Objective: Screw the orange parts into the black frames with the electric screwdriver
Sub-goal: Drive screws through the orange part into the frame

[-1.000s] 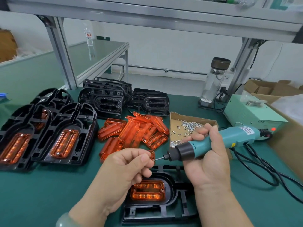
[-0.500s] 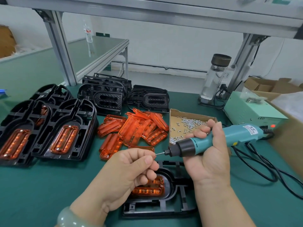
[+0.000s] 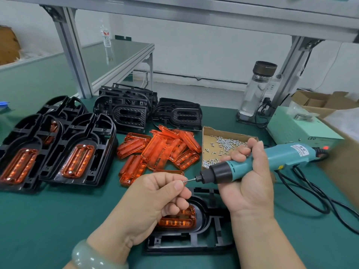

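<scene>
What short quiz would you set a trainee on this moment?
1. True or false: the right hand grips the electric screwdriver.
2. The loose screws lie in: A a cardboard tray, B the glass bottle, C the green box.
3. Fill in: the nearest black frame holds one ___ part.
Key: 1 true; 2 A; 3 orange.

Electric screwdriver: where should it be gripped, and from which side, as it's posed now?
Grip the electric screwdriver on the teal barrel just behind the black collar, coming from the near side, as the right hand does. The bit points left at the screw the left hand pinches, and the cable leaves the right end, so both ends should stay free.
</scene>
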`<action>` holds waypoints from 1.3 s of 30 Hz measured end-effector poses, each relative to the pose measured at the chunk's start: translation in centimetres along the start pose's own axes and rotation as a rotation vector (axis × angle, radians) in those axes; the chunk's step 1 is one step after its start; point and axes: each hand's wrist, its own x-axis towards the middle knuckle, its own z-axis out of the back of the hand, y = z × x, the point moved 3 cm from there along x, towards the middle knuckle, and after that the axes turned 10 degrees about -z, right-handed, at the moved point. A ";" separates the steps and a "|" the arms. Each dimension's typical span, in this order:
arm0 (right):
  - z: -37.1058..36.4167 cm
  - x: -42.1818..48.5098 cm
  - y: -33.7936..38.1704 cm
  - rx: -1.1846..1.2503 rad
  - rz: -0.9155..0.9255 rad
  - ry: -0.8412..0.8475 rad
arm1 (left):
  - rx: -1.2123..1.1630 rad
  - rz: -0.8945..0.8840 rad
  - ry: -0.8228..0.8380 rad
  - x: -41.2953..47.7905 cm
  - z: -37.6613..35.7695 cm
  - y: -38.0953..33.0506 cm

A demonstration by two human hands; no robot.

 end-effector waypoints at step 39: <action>-0.4 -0.4 0.1 -0.013 0.053 0.057 | 0.409 -0.259 -0.076 -0.1 0.3 -0.8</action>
